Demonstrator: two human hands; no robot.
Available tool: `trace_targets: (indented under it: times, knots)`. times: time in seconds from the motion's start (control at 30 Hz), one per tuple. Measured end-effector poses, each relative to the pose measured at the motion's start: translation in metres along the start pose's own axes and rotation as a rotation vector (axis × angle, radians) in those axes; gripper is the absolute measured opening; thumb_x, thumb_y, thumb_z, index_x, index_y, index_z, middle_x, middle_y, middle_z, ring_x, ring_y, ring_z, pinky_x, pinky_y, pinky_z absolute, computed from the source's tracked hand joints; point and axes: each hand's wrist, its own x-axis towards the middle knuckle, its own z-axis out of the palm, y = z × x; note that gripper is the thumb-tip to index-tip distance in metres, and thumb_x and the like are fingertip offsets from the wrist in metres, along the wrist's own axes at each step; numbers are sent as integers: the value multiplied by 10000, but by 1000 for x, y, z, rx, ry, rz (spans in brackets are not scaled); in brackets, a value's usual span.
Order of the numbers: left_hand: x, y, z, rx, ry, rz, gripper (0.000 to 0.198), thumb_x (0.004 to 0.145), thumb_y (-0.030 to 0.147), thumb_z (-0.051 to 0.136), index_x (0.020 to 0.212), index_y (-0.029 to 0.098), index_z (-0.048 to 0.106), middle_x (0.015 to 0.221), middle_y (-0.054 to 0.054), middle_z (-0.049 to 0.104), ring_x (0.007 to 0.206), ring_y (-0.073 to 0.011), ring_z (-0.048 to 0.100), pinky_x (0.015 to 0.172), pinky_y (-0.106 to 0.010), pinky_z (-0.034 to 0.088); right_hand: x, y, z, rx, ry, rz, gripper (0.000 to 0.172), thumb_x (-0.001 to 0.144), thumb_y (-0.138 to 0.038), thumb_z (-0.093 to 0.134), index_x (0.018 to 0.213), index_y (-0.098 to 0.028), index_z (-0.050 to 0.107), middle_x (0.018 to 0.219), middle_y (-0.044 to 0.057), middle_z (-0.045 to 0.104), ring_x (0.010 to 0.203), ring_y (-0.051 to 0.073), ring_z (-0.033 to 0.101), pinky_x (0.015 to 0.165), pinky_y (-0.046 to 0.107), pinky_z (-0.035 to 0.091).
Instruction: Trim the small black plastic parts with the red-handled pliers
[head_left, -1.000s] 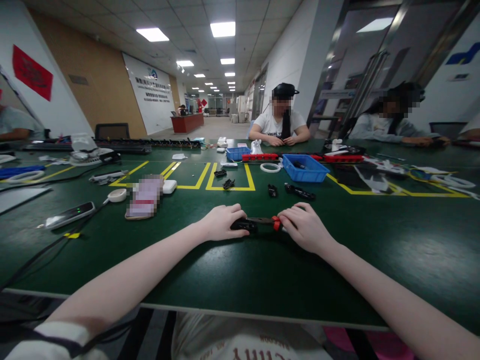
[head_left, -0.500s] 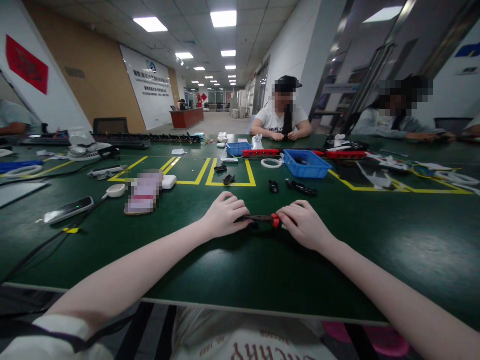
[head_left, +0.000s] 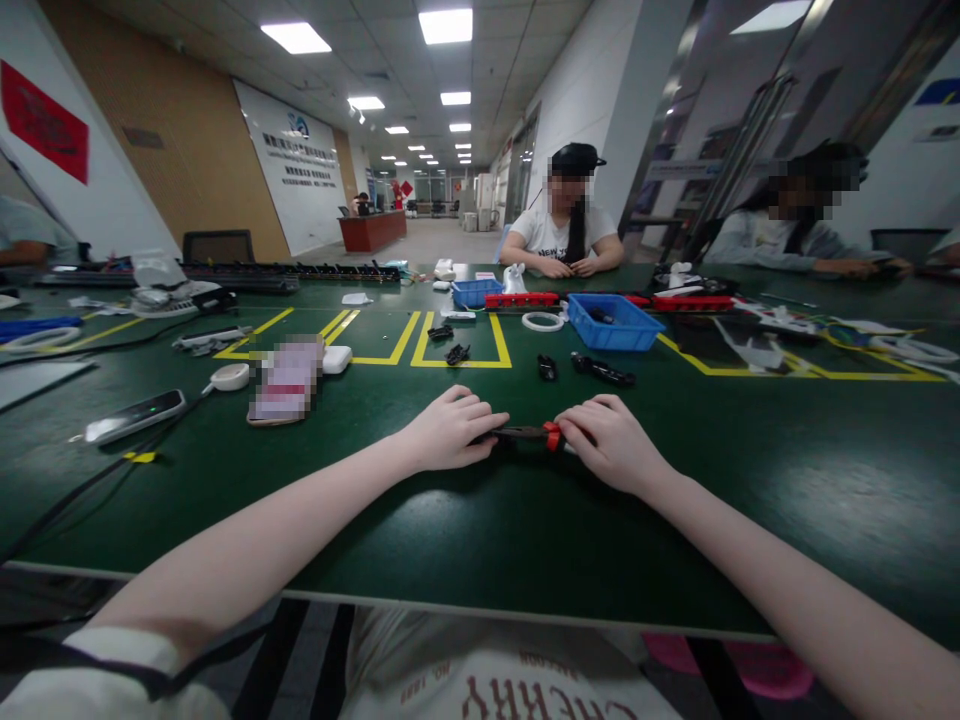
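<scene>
Fingers of the left hand [head_left: 454, 434] pinch a mostly hidden dark piece [head_left: 493, 435] at the nose of the pliers [head_left: 525, 433], whose bite I cannot tell, the right hand [head_left: 613, 446] clasps their handles, and work looks underway, unfinished, a loose black part [head_left: 602, 371] lying untouched beyond.

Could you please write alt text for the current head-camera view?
The wearer's right hand holds red-handled pliers, their tips at a mostly hidden black item in the left hand, above a dark green table. Beyond lie loose black parts and two blue bins; a person in a white shirt sits opposite.
</scene>
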Motion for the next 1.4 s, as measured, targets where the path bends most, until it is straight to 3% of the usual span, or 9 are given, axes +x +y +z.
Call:
trace_targets:
  times: [0.5, 0.93, 1.13, 1.4]
  knots:
    - [1, -4, -7, -68, -96, 56, 385, 965, 290, 426, 1292, 134, 559, 999, -96, 646, 952, -225, 550, 887, -361, 394, -2, 3, 0, 31, -40, 49, 401, 985, -369, 320, 877, -189, 661, 864, 78, 700, 798, 200, 609, 673, 330, 463]
    - [1, -7, -5, -151, -109, 65, 403, 959, 294, 443, 1315, 124, 528, 994, -105, 619, 926, -230, 539, 845, -357, 419, -2, 6, -1, 27, -37, 32, 395, 986, -338, 320, 909, -186, 677, 888, 77, 710, 809, 202, 645, 706, 326, 499]
    - [-2, -9, -2, -238, -75, -17, 539, 905, 336, 549, 1395, 142, 438, 1041, -82, 632, 991, -222, 574, 948, -371, 399, -4, 12, 2, 26, -34, 30, 419, 994, -356, 297, 931, -175, 670, 907, 85, 694, 832, 199, 634, 725, 324, 496]
    - [-6, -11, -4, -391, 10, -90, 462, 843, 289, 635, 1284, 187, 541, 1237, -112, 574, 1141, -247, 559, 1002, -410, 427, -6, 12, 2, 81, -20, 56, 439, 1001, -384, 296, 926, -174, 674, 941, 83, 668, 828, 189, 622, 720, 321, 494]
